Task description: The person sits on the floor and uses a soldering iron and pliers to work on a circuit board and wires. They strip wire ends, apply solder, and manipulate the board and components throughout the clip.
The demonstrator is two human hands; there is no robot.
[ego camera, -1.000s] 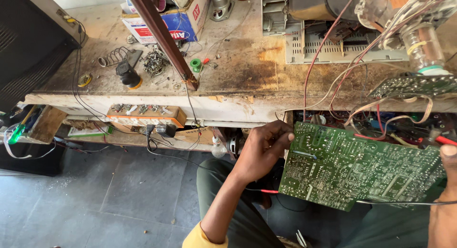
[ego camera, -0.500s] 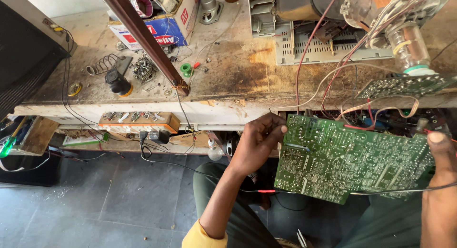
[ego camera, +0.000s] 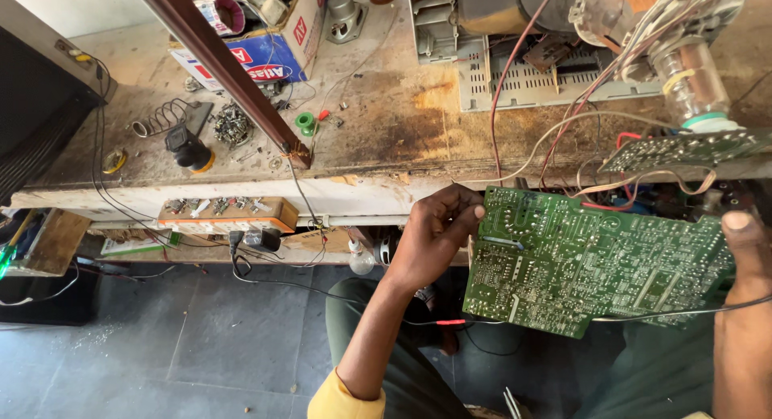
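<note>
Holding a large green circuit board (ego camera: 591, 262) solder side up above the lap, the person grips its left edge with the left hand (ego camera: 434, 238), fingers pinched over the rim, while the right hand (ego camera: 744, 254) clamps the right edge, thumb on top. The board hangs just in front of the worn wooden surface (ego camera: 386, 129), below its front edge, and coloured wires (ego camera: 563, 137) run from it up to the opened set's chassis (ego camera: 531, 73) and the glass tube neck (ego camera: 691, 77).

The likeliest trouble seems to be those wires: tilting or pulling the board further could strain a joint or tug the small board (ego camera: 683, 149) perched at the surface's edge (its seat looks shallow). A thin red probe lead (ego camera: 446, 322) crossing under the board could also snag.

Among packages, a blue-and-white cardboard box (ego camera: 257, 49) with red lettering lies open at the back left, stuffed with parts; a green spool (ego camera: 305, 123) sits nearby, and an orange-edged terminal strip (ego camera: 229, 212) is fixed to the front rail.
</note>
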